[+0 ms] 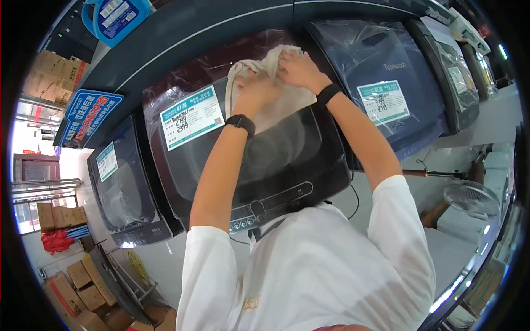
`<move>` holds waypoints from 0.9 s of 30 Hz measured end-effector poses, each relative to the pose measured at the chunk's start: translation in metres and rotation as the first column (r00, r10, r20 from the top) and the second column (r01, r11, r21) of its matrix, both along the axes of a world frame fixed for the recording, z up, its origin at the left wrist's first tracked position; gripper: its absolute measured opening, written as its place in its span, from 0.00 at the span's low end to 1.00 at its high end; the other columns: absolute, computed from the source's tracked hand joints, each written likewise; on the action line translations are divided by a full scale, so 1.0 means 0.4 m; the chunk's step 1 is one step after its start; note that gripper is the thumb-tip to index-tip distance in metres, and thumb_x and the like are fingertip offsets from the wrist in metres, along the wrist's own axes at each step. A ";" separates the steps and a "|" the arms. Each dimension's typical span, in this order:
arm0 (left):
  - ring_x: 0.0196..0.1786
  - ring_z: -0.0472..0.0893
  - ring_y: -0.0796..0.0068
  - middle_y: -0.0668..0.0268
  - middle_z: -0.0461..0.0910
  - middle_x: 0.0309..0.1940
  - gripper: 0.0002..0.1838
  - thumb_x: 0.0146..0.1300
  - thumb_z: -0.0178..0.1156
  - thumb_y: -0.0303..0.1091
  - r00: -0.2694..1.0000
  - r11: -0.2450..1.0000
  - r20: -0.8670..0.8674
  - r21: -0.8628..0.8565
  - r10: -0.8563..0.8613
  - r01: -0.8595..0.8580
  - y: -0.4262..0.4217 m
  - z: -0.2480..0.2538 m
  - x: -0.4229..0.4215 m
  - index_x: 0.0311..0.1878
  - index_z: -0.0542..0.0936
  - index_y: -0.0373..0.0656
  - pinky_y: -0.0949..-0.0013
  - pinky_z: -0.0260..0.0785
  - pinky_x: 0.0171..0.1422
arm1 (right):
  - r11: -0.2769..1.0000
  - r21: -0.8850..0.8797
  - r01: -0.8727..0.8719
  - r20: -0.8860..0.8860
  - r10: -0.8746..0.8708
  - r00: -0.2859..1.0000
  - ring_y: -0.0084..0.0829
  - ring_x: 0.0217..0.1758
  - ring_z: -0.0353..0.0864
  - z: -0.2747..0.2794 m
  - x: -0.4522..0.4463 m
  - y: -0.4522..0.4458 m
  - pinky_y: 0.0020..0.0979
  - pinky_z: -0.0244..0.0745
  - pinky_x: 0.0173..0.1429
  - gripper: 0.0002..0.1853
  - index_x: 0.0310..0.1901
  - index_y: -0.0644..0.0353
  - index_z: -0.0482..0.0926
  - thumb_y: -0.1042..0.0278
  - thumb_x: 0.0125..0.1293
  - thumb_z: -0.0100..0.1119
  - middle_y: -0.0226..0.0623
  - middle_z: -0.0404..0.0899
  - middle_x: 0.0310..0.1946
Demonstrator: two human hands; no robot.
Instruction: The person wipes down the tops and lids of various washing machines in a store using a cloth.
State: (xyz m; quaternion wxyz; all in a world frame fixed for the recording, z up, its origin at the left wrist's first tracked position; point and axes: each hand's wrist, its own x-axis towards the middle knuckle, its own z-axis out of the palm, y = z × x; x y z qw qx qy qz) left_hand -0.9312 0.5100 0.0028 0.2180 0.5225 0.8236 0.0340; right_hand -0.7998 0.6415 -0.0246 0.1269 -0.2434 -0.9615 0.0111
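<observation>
A light beige cloth (301, 98) lies bunched and partly spread over the back of the dark maroon washing machine lid (287, 140) in front of me. My left hand (257, 91) is on the cloth, blurred by motion, so its fingers cannot be made out. My right hand (300, 70) presses on the cloth's upper right part, with fingers spread and bent over the fabric. A white and teal price card (191, 117) lies on the lid, left of my left wrist. Clear plastic film covers the lid's back edge.
Film-covered washing machines with price cards stand at the right (386, 83) and left (124, 182). Behind are a blue sign (88, 118) and a blue jug (117, 19). Cardboard boxes (91, 287) are at lower left, a fan (471, 198) at right.
</observation>
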 end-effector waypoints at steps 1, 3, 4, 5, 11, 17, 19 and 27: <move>0.82 0.46 0.10 0.35 0.44 0.87 0.48 0.69 0.56 0.57 1.000 1.000 -0.011 -0.015 -0.023 0.022 -0.017 0.002 0.001 0.86 0.57 0.39 0.26 0.50 0.83 | 0.999 0.036 -0.025 -0.034 0.026 0.999 0.46 0.76 0.73 -0.009 0.009 -0.009 0.64 0.68 0.71 0.24 0.63 0.50 0.84 0.47 0.71 0.61 0.43 0.74 0.74; 0.82 0.47 0.12 0.37 0.45 0.87 0.47 0.68 0.57 0.54 0.997 0.998 -0.030 -0.012 -0.066 0.066 -0.047 0.014 -0.010 0.85 0.58 0.40 0.29 0.52 0.84 | 0.996 0.017 -0.090 0.045 0.089 0.995 0.45 0.76 0.73 -0.005 0.032 -0.027 0.62 0.67 0.72 0.25 0.63 0.49 0.84 0.48 0.69 0.63 0.42 0.75 0.74; 0.82 0.47 0.12 0.37 0.46 0.86 0.46 0.68 0.58 0.53 0.995 0.995 -0.032 -0.002 -0.097 0.097 -0.076 0.012 -0.007 0.84 0.60 0.41 0.28 0.52 0.84 | 0.993 0.007 -0.115 0.083 0.114 0.990 0.45 0.76 0.73 0.001 0.054 -0.049 0.61 0.67 0.72 0.25 0.64 0.49 0.84 0.49 0.68 0.64 0.42 0.75 0.74; 0.82 0.48 0.12 0.36 0.48 0.86 0.44 0.68 0.59 0.53 0.990 0.991 -0.034 0.008 -0.133 0.134 -0.103 0.009 -0.001 0.83 0.62 0.41 0.28 0.53 0.83 | 0.982 0.059 -0.180 -0.007 0.181 0.984 0.47 0.75 0.74 -0.003 0.084 -0.087 0.59 0.66 0.73 0.25 0.64 0.47 0.84 0.52 0.65 0.66 0.43 0.76 0.73; 0.79 0.57 0.13 0.36 0.54 0.84 0.37 0.66 0.61 0.49 0.969 0.968 -0.195 0.170 -0.152 0.186 -0.266 -0.060 0.068 0.77 0.72 0.45 0.28 0.58 0.81 | 0.946 0.136 -0.295 -0.057 0.305 0.951 0.48 0.73 0.74 0.041 0.249 -0.259 0.55 0.67 0.73 0.26 0.61 0.52 0.85 0.57 0.61 0.69 0.49 0.78 0.68; 0.76 0.62 0.15 0.35 0.59 0.81 0.36 0.65 0.62 0.42 0.961 0.921 -0.162 0.287 -0.222 0.261 -0.519 -0.052 0.203 0.76 0.72 0.40 0.25 0.60 0.77 | 0.988 -0.071 -0.136 -0.107 0.128 0.986 0.61 0.75 0.70 0.044 0.366 -0.528 0.60 0.61 0.79 0.20 0.54 0.66 0.86 0.64 0.63 0.64 0.58 0.75 0.69; 0.76 0.62 0.15 0.34 0.60 0.80 0.35 0.65 0.62 0.39 0.966 0.920 -0.143 0.302 -0.216 0.250 -0.630 -0.033 0.248 0.75 0.73 0.38 0.25 0.60 0.78 | 0.995 -0.086 -0.046 -0.133 0.034 0.991 0.64 0.76 0.68 0.015 0.376 -0.636 0.62 0.57 0.82 0.19 0.52 0.71 0.85 0.66 0.64 0.62 0.63 0.73 0.70; 0.80 0.60 0.21 0.36 0.62 0.79 0.30 0.69 0.57 0.35 0.973 0.951 -0.169 0.239 -0.160 0.198 -0.661 -0.029 0.241 0.73 0.74 0.37 0.24 0.55 0.79 | 0.982 -0.188 0.026 -0.187 -0.062 0.980 0.66 0.80 0.62 -0.007 0.250 -0.733 0.57 0.52 0.86 0.31 0.57 0.79 0.79 0.60 0.57 0.66 0.74 0.66 0.73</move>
